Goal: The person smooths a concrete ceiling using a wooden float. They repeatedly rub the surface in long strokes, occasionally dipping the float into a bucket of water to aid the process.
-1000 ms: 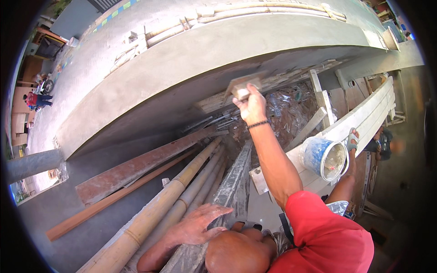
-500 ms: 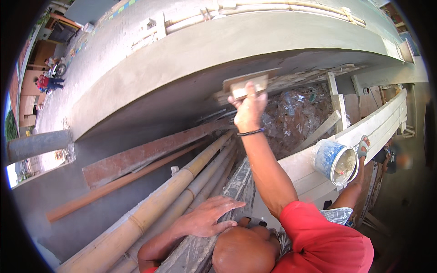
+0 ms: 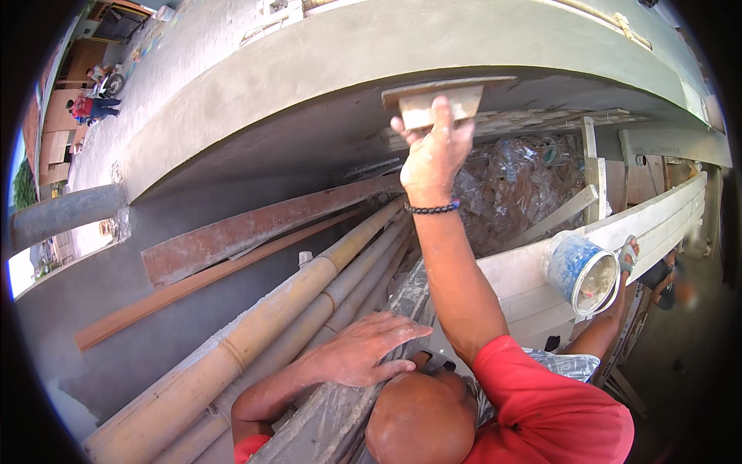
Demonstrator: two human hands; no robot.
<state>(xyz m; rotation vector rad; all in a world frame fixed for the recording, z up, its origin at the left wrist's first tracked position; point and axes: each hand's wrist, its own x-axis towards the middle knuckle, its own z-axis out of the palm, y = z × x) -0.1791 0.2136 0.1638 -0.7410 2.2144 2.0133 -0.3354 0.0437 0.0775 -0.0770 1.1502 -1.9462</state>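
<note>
My right hand (image 3: 438, 158), raised on an outstretched arm, is closed around a plastering float (image 3: 406, 112). The float's flat plate lies along the edge where the pale band of a curved cement wall (image 3: 332, 62) meets its shaded face. My fingers partly hide the handle. Lower down, my left hand (image 3: 367, 348) rests palm down with its fingers stretched on a dusty, cement-smeared plank (image 3: 328, 417). Several bamboo poles (image 3: 286, 309) lie just left of that hand. Right of my right arm, a blue and white bucket (image 3: 568, 267) with greyish stuff inside sits tilted against white planks.
Long reddish boards (image 3: 216, 240) slant beside the bamboo. Crumpled clear plastic (image 3: 510, 185) fills the space behind my right forearm. Wooden props (image 3: 595, 170) stand at the right. A leg in patterned shorts reaches past the bucket to a sandalled foot (image 3: 627, 255). People (image 3: 93, 108) are far off, upper left.
My right hand has carried the float up and rightward to the wall's edge. My left hand keeps its place on the plank, while the whole view has shifted slightly.
</note>
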